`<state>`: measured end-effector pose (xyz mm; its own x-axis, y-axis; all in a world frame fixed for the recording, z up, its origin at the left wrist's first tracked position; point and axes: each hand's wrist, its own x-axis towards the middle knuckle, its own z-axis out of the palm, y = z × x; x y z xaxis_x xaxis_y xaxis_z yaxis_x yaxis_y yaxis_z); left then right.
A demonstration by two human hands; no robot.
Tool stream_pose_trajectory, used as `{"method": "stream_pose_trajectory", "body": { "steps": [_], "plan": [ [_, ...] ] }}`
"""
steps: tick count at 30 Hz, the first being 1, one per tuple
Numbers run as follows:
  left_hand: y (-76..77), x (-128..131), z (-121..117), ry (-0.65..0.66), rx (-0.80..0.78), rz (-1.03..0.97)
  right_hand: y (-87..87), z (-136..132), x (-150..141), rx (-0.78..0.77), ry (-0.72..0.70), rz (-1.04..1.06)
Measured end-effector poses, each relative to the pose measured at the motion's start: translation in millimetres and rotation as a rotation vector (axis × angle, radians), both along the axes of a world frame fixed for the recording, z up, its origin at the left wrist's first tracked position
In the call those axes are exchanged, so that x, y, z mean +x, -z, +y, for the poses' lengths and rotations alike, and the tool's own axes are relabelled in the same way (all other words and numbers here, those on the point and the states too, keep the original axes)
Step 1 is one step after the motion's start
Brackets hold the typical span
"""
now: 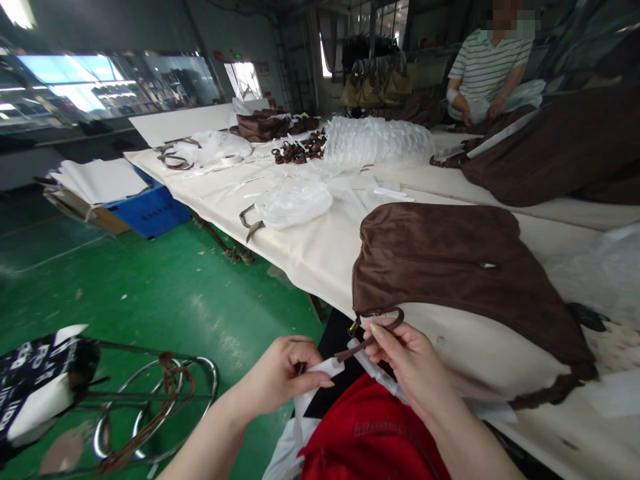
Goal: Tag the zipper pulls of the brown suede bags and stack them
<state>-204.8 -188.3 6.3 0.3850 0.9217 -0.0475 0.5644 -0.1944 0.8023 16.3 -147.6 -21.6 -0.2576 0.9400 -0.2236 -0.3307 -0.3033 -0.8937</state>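
A thin brown leather strap [363,345] runs between my two hands in front of the table edge. My left hand [293,373] pinches a strip of white wrapping [327,367] that covers one end of the strap; the strip's tail hangs below. My right hand [400,347] grips the bare part of the strap, which loops up past the fingers. Just beyond lies a brown bag [440,257] with a zip across its face and a brass-coloured ring at its near corner. Another white-wrapped length [377,373] hangs from that corner beneath my right hand.
On the long cream-covered table [320,253] lie a clear plastic bag [295,203], a large bubble-wrap bundle [377,140] and brown bags [263,125]. A co-worker [493,73] stands across the table. A metal-framed stool [155,400] and a blue box [150,207] are to the left.
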Motion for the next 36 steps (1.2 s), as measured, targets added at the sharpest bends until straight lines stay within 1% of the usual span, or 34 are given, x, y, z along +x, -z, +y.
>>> {"method": "stream_pose_trajectory", "body": {
  "steps": [4, 8, 13, 18, 24, 27, 30, 34, 36],
  "plan": [
    [-2.2, 2, 1, -0.034, -0.021, -0.010, 1.8, 0, -1, 0.032, -0.020, -0.048],
    [2.3, 3, 5, -0.081, -0.034, -0.022, 2.5, 0, -1, 0.035, -0.025, -0.047],
    [6.8, 1, 8, -0.090, -0.023, -0.032, 9.0, 3, 3, 0.013, 0.071, 0.042],
    [5.5, 2, 7, -0.065, -0.032, -0.022, 12.1, 4, 5, 0.029, 0.053, 0.022],
    [7.0, 4, 8, -0.067, 0.000, 0.014, 10.3, 2, 5, 0.025, 0.058, 0.022],
    [7.7, 4, 9, -0.052, -0.002, 0.009, 10.4, 1, 5, 0.027, 0.030, 0.011],
    [5.1, 4, 10, -0.035, -0.003, 0.007, 12.9, 1, 7, 0.025, -0.003, 0.008],
    [-0.1, 6, 10, 0.032, -0.022, 0.020, 15.7, 2, 10, 0.040, 0.013, 0.036],
    [-0.8, 6, 10, 0.044, -0.029, 0.023, 14.5, 1, 9, 0.041, 0.022, 0.048]
  ]
}}
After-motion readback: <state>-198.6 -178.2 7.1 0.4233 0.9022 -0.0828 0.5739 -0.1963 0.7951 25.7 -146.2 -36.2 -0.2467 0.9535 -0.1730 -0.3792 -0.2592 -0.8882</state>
